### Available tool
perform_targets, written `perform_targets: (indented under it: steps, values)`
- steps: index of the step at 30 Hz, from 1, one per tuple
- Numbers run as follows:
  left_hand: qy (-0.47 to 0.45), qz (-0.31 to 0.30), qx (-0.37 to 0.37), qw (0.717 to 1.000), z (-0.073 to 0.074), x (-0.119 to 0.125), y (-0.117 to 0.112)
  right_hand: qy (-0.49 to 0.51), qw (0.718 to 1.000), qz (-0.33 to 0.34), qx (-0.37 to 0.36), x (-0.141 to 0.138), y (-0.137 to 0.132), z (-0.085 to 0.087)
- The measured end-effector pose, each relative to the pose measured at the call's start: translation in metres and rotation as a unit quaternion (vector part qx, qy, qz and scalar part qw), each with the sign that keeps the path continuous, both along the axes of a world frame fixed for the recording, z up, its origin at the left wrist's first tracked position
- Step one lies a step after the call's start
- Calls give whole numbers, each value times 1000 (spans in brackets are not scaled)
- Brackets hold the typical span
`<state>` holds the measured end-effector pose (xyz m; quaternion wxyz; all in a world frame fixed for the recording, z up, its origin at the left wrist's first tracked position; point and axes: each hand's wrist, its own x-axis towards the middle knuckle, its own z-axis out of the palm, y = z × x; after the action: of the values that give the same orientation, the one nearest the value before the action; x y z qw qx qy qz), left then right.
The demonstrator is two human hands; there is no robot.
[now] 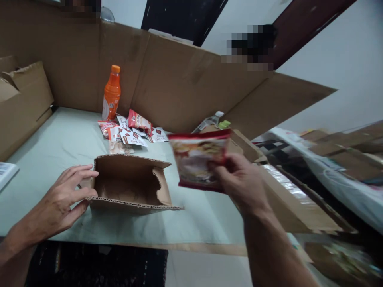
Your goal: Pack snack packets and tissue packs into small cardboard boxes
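Observation:
My right hand (243, 181) pinches a red-edged food packet (199, 161) by its right side, in the air to the right of a small cardboard box (122, 204). The packet has a food picture on its front and is blurred. The box stands on the table with its top flaps up, and no contents show inside. At its left end my left hand (67, 195) grips the edge, fingers on the wall and thumb lower down. Behind the box lies a pile of small snack packets (133, 137), red, white and clear. An orange drink bottle (111, 95) stands upright behind them.
A cardboard partition (179, 79) runs along the back of the green-covered table (54, 139). A large carton (24, 107) stands at the left. At the right are an open carton (287, 191) and a clear bottle (211, 120). Two people are partly visible beyond the partition.

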<state>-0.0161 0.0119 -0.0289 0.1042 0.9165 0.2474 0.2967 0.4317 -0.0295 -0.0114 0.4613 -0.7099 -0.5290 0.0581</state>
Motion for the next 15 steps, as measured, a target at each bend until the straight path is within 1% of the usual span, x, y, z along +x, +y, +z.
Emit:
perform_targets:
  steps: [1, 3, 4, 5, 6, 8, 10, 11, 13, 15]
  values:
    - [-2, -3, 3, 1000, 0, 1, 1, 33, 996, -16, 86, -5, -4, 11]
    - [-4, -7, 7, 1000, -1, 2, 2, 82, 972, -9, 221, -24, -9, 29]
    - [-7, -7, 10, 1000, -2, 3, 3, 100, 959, 11, 265, -37, -9, 36]
    - [-7, -8, 14, 1000, -2, 3, 3, 110, 949, 38, 292, -51, -9, 40]
    - [-8, -9, 18, 1000, -3, 4, 3, 113, 943, 68, 304, -65, -7, 43]
    - [-5, -8, 24, 1000, -4, 4, 3, 111, 941, 119, 297, -94, -2, 41]
    - [4, -7, 31, 999, -4, 4, 2, 115, 943, 168, 261, -119, 5, 35]
    - [8, -5, 37, 999, -4, 4, 2, 116, 945, 197, 235, -129, 8, 32]
    - [17, 2, 48, 999, -2, 5, 1, 94, 948, 262, 154, -141, 14, 28]
    - [28, 14, 59, 998, 1, 6, 1, 24, 946, 318, 64, -143, 16, 31]
